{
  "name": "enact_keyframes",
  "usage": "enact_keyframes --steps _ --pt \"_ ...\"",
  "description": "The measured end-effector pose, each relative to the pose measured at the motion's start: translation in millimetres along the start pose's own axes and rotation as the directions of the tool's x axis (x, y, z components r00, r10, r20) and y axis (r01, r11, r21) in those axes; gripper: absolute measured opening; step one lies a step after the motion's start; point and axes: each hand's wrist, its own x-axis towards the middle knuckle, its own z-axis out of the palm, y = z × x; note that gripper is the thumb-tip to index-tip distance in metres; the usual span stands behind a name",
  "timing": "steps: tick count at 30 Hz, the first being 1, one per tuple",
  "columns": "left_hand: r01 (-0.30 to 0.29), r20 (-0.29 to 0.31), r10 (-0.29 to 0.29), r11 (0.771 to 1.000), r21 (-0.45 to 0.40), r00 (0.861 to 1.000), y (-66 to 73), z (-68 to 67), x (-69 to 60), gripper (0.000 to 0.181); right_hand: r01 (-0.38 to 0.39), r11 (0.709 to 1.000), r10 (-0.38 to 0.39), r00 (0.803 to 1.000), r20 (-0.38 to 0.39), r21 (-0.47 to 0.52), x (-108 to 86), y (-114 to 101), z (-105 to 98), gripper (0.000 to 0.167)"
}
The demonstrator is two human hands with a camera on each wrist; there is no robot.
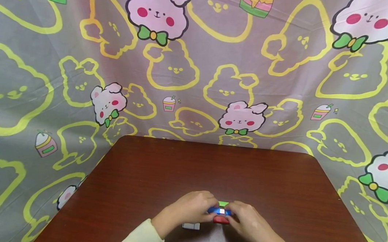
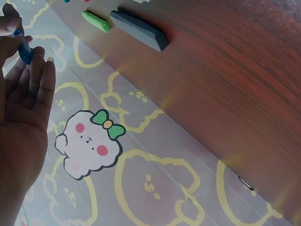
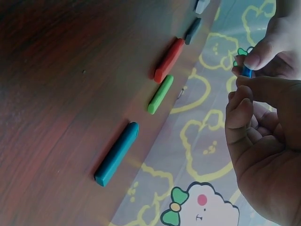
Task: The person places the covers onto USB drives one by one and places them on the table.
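In the head view, a small blue bar [image 1: 214, 210] with a white patch at its middle is pinched between both hands above the table's near part. My left hand [image 1: 194, 206] holds its left end, and my right hand [image 1: 249, 218] holds its right end. Fingers cover much of the bar [image 3: 246, 71] in the right wrist view. A green piece [image 1: 223, 203] shows behind it and a red piece [image 1: 221, 219] in front. Beside my left hand lies a whitish block [image 1: 191, 226], partly hidden under the wrist.
The brown table [image 1: 178, 167] has rounded far corners, with a patterned cloth [image 1: 196, 81] hanging behind. In the right wrist view, a teal-blue bar [image 3: 116, 154] and a dark grey piece [image 3: 193, 31] lie in line with red and green ones.
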Motion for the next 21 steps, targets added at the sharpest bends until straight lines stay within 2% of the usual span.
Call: enact_keyframes --steps 7,16,21 --pt "-0.009 -0.017 0.009 1.000 0.002 1.000 2.6 1.7 2.8 0.017 0.017 1.000 -0.017 1.000 -0.015 -0.008 -0.1 -0.1 1.0 0.015" --pt "0.027 0.022 -0.027 1.000 0.001 0.999 7.5 1.1 6.1 0.018 0.064 0.998 -0.066 0.994 -0.088 -0.026 -1.1 0.5 5.3 0.018" --pt "0.022 -0.016 -0.022 0.999 0.026 1.000 9.3 2.2 7.2 0.016 0.034 0.999 -0.036 0.995 -0.096 -0.019 -1.3 -0.8 4.6 0.022"
